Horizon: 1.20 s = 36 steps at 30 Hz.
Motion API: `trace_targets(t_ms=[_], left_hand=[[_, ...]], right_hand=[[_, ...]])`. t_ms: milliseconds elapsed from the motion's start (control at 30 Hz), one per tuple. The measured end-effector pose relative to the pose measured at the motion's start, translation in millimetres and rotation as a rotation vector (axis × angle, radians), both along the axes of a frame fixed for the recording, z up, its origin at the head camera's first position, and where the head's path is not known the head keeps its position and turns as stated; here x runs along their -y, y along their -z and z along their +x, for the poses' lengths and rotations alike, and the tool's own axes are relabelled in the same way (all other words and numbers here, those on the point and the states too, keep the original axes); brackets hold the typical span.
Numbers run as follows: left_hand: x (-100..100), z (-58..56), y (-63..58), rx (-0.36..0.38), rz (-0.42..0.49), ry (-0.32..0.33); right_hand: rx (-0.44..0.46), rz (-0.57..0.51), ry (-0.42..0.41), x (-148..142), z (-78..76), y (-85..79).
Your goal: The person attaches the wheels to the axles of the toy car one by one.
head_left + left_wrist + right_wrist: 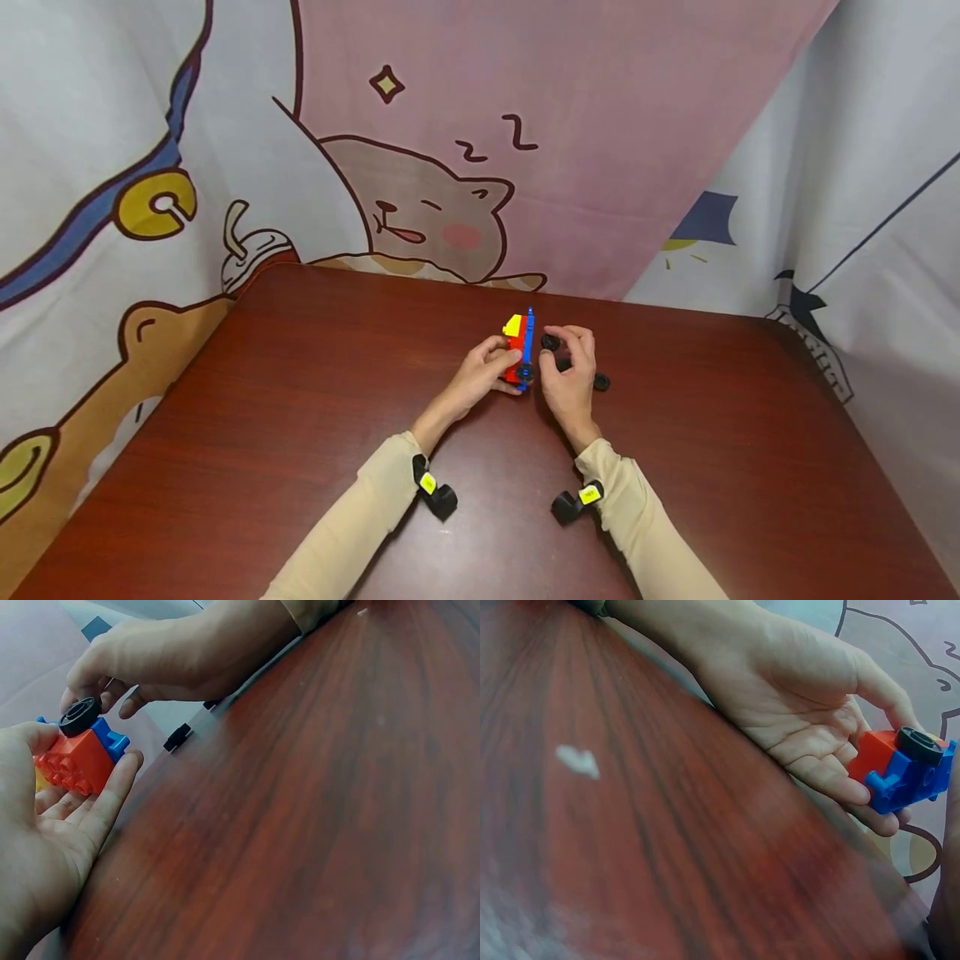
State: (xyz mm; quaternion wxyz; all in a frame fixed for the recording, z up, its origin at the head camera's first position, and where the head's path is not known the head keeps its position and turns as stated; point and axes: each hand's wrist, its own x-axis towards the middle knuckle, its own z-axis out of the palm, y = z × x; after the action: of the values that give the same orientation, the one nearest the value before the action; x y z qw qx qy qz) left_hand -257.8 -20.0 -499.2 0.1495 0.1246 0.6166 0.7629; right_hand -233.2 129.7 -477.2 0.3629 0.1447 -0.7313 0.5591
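Observation:
My left hand (477, 373) grips a small toy block vehicle (515, 346) with red and yellow bricks on a blue base, thumb on one side and fingers on the other. One black wheel (524, 372) sits on the blue side at its near end; the right wrist view shows this wheel (919, 745) beside the blue base (906, 784). Just right of the vehicle, my right hand (573, 375) pinches another black wheel (551, 342) between thumb and fingertips. A small space separates that wheel from the blue base in the head view.
On the brown table (337, 375), a loose black wheel (602, 382) lies right of my right hand. Another dark piece (563, 365) shows partly behind that hand. A printed cloth (600, 125) hangs behind the table's far edge.

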Motion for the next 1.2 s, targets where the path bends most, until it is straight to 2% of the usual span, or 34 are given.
trace_targets(t_ms=[233, 567, 733, 1033, 1200], left_hand=[[-1, 0.9, -0.4, -0.007, -0.007, 0.004], [0, 1.7, 2.7, -0.069, -0.044, -0.006], [-2, 1.5, 3.2, -0.059, -0.048, -0.001], [-4, 3.0, 1.0, -0.081, -0.069, -0.003], [-3, 3.5, -0.1, -0.086, -0.076, -0.004]], right_hand=[[-0.022, -0.008, 0.02, 0, -1.2, 1.0], [-0.061, -0.015, 0.011, 5, -2.0, -0.5], [-0.091, -0.011, 0.026, 5, -1.9, -0.5], [-0.132, -0.026, -0.025, 13, -3.1, -1.1], [-0.152, -0.019, -0.021, 16, -4.2, -1.1]])
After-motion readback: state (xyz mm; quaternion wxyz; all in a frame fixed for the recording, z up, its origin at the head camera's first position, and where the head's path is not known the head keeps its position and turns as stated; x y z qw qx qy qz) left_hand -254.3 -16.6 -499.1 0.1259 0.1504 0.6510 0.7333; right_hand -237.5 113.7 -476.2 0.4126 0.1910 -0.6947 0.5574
